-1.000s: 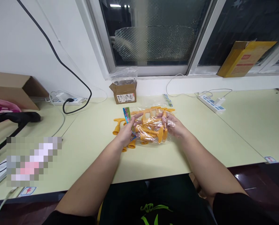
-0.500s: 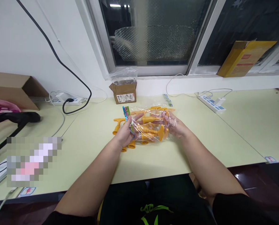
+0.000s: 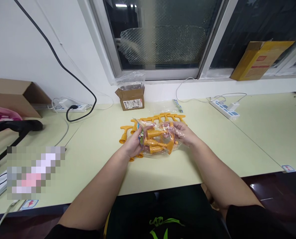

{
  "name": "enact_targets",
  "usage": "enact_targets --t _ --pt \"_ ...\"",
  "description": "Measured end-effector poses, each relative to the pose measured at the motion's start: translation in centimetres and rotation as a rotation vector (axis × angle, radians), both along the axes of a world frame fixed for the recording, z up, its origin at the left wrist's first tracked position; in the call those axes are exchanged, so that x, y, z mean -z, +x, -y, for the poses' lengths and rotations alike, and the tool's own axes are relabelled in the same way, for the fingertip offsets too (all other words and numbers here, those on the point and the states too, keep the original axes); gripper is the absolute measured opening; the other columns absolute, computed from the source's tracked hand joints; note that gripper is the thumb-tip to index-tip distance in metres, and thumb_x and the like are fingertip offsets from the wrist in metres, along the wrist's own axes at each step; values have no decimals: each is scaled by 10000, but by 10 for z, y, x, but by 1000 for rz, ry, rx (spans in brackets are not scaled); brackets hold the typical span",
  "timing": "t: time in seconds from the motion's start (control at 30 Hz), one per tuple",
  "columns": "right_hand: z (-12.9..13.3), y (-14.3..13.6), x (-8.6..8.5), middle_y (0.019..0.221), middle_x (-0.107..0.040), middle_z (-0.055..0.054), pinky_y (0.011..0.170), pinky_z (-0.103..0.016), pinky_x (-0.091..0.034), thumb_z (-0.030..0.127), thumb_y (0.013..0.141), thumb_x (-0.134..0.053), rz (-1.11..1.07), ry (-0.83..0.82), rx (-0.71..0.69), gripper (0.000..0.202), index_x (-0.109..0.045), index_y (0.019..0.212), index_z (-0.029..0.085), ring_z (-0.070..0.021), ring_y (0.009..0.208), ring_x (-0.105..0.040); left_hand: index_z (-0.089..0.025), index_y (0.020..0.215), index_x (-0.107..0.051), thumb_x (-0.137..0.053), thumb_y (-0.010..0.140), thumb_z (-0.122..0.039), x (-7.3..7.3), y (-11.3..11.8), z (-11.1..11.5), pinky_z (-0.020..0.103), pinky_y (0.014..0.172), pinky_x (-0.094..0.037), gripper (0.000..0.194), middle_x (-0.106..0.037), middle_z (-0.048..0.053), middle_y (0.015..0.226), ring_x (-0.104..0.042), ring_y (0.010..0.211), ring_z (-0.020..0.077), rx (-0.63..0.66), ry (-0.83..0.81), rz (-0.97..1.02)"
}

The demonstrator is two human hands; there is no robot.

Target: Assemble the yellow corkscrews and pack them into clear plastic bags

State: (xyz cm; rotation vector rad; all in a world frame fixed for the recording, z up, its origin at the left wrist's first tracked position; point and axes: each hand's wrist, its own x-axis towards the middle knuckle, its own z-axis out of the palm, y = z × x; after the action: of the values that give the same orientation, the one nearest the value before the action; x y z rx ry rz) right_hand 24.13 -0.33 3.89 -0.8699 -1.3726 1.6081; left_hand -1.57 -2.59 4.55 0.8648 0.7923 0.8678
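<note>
Between my hands, above the table, is a clear plastic bag with several yellow plastic pieces inside, each with a T-shaped end and a flared, ribbed end. My left hand grips the bag's left end by its coloured header, which is partly covered by my thumb. On the right, my right hand is closed on the other end, some fingers behind the film. More loose yellow pieces stand in a row behind the bag; one yellow piece stands left of it. Others are partly hidden under my left hand.
A flat clear bag with a coloured header lies behind the row. Further back stands a small open carton. Power strips with cables lie near the wall. At left are a cardboard box and a black curved frame.
The bag has been tipped and lowered slightly toward me, and its header has turned more edge-on. My right hand has shifted its hold, and more of the standing row shows behind.
</note>
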Motion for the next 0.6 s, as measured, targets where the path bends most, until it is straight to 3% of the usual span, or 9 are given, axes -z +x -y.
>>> enact_targets --t 0.1,0.17,0.27,0.33,0.43,0.6 --pt "-1 -4 1 789 -780 -61 407 -264 -455 586 787 -835 -27 -9 67 491 -750 1102 218 -167 505 -630 -276 1433 -618 -532 963 -704 0 1 1 349 597 -605 642 -723 132 1285 -754 886 275 -15 33 5" --pt "-2 -5 2 826 -782 -64 407 -247 -441 587 770 -848 -83 -19 130 457 -744 1027 225 -169 549 -648 -286 1423 -605 -636 936 -641 -1 1 2 368 670 -629 604 -715 124 1295 -756 970 288 -20 86 -5" --pt "0 -3 2 1126 -778 -89 469 -232 -489 580 763 -851 -126 16 98 447 -743 1028 236 -188 760 -712 -290 1366 -603 -826 829 -497 -2 4 4 401 793 -641 617 -713 106 1290 -741 1080 301 -58 201 -64" --pt "1 0 0 1329 -709 -92 573 -252 -554 564 768 -848 -119 67 20 469 -742 1103 253 -222 959 -723 -270 1297 -622 -875 779 -470 -3 6 5 408 814 -643 611 -727 104 1252 -736 1097 312 -100 251 -82" --pt "4 4 -4 1436 -638 -89 800 -347 -608 533 777 -847 -91 161 -66 523 -708 1215 283 -289 1229 -653 -249 1231 -632 -874 771 -510 -3 9 5 387 769 -647 582 -745 108 1201 -734 1094 331 -172 256 -78" --pt "5 9 -9 1452 -614 -88 1082 -465 -506 560 783 -835 -45 279 -85 585 -660 1272 292 -303 1329 -594 -231 1141 -677 -836 799 -559 3 6 0 402 801 -644 500 -755 110 1140 -726 1117 338 -214 275 -113"
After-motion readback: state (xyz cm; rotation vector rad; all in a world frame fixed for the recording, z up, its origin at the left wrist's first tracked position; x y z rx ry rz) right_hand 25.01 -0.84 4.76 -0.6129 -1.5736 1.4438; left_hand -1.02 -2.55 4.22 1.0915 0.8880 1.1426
